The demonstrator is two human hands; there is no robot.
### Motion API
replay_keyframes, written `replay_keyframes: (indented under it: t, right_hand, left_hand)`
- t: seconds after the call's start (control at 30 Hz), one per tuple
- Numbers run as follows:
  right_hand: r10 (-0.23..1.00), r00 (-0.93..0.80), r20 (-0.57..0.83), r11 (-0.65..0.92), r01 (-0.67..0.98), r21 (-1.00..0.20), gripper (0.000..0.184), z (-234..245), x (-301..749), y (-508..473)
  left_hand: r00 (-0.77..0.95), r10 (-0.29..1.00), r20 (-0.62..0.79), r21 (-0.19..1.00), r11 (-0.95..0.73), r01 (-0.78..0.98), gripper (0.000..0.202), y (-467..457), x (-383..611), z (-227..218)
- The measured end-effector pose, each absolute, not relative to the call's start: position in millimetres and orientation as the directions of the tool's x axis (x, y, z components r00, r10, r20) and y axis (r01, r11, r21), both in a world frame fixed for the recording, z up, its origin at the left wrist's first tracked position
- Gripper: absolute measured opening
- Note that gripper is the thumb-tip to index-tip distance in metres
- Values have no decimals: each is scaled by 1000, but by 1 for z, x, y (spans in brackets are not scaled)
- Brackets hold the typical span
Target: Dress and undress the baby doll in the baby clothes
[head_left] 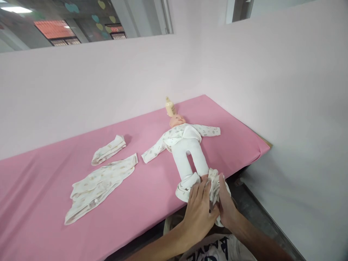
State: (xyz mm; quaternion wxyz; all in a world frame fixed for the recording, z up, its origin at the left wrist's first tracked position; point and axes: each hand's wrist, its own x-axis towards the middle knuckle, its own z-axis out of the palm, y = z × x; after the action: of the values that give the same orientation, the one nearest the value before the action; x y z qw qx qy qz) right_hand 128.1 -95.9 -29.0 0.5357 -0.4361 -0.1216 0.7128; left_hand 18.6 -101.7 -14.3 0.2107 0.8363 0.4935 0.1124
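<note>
A baby doll (187, 148) lies on its back with its feet toward me, wearing a white printed long-sleeved top (174, 137). White printed baby pants (182, 193) are bunched around its lower legs at the table's front edge. My left hand (199, 208) is closed on the bunched cloth by the doll's foot, its fingers pointing away from me. On the other side of the same cloth, my right hand (227, 204) grips it, thumb and fingers partly hidden. Part of the pants hangs between my hands, past the edge.
A pink-covered table (152, 188) carries everything. Near the doll's head stands a baby bottle (170, 107). Left of the doll lie a spread printed baby garment (102, 186) and a folded printed cloth (108, 149). A pale wall (122, 79) borders the back and right.
</note>
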Motion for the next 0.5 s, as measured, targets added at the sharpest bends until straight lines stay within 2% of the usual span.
replay_keyframes:
  t: [0.13, 0.23, 0.3, 0.37, 0.5]
  right_hand:
    - [862, -25, -506, -387, -677, -626, 56, -28, 129, -96]
    - [861, -6, -508, -372, -688, -623, 47, -28, 130, -99]
    - [853, -22, -521, -384, -704, -598, 43, -29, 130, -100]
    - [866, -74, -495, -390, -720, -574, 41, -29, 130, -102]
    - [911, -107, -397, -337, -748, -571, 40, -24, 131, -104]
  left_hand:
    - [490, 862, 128, 323, -504, 801, 62, -97, 24, -22]
    - [559, 786, 263, 170, -608, 775, 49, -91, 24, -26]
    - [623, 721, 302, 94, -673, 733, 42, -87, 23, -27]
    - [664, 690, 289, 64, -706, 705, 33, -84, 21, -25]
    - [660, 708, 250, 86, -695, 714, 18, -80, 19, -19]
